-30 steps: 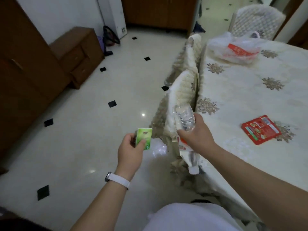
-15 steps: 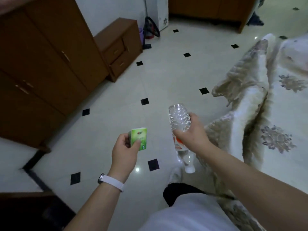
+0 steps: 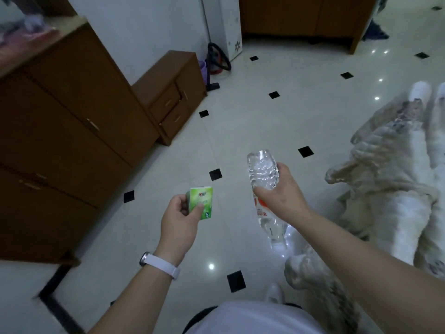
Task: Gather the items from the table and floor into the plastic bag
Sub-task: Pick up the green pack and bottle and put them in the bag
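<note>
left hand (image 3: 179,221): lower middle of the frame, white band on the wrist, thumb and fingers pinched around a small green packet (image 3: 201,202). Looks like a tissue pack, though I can't read the print.

right hand (image 3: 279,192): just right of centre, wrapped around a clear water bottle (image 3: 265,189), which hangs upside down, cap end towards the floor, base sticking up above the knuckles.

bottle, handling: there's water pooled down by the neck, so I'd guess it's partly full and a bit bottom-heavy the way it's held. The thin ribbed plastic will probably dent if squeezed hard and could be slick. Grabbing it round the ribbed middle, like now, seems the safest spot.

packet, handling: probably very light and soft, squashes easily, nothing fragile. A pinch on the flat sides is plenty.

plastic bag: not in view at all, so I can't say where it sits.

floor (image 3: 277,121): pale glossy tiles with little black squares, fills the centre; I don't spot any loose items on the visible part.

surroundings: brown cabinets (image 3: 72,141) along the left side, cream cloth-covered chairs (image 3: 397,189) on the right edge.

progress: my guess is both hands are loaded and the next job is finding the bag and dropping these in.
</note>
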`<action>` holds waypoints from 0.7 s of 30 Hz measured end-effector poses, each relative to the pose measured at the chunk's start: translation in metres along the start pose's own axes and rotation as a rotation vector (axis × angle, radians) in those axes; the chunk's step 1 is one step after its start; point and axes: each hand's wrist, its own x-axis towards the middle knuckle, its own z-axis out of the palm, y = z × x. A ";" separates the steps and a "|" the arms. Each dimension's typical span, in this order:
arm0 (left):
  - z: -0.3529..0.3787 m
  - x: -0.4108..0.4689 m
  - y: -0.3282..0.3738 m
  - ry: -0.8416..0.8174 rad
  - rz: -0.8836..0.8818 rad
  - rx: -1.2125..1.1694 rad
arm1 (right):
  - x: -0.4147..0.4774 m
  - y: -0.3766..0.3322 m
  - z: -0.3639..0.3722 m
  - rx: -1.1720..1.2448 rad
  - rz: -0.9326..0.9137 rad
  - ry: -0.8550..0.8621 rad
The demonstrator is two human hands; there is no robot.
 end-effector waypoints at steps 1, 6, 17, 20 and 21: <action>0.004 0.012 -0.001 -0.016 0.000 -0.001 | 0.008 0.000 0.001 0.000 0.012 0.006; 0.029 0.085 -0.001 -0.129 0.010 -0.016 | 0.047 0.000 0.010 -0.047 0.099 0.075; 0.056 0.307 0.044 -0.396 0.076 -0.098 | 0.184 -0.088 0.038 -0.032 0.136 0.351; 0.071 0.348 0.064 -0.460 0.129 -0.090 | 0.209 -0.109 0.038 -0.036 0.145 0.423; 0.078 0.359 0.069 -0.487 0.140 -0.083 | 0.216 -0.112 0.037 -0.034 0.159 0.444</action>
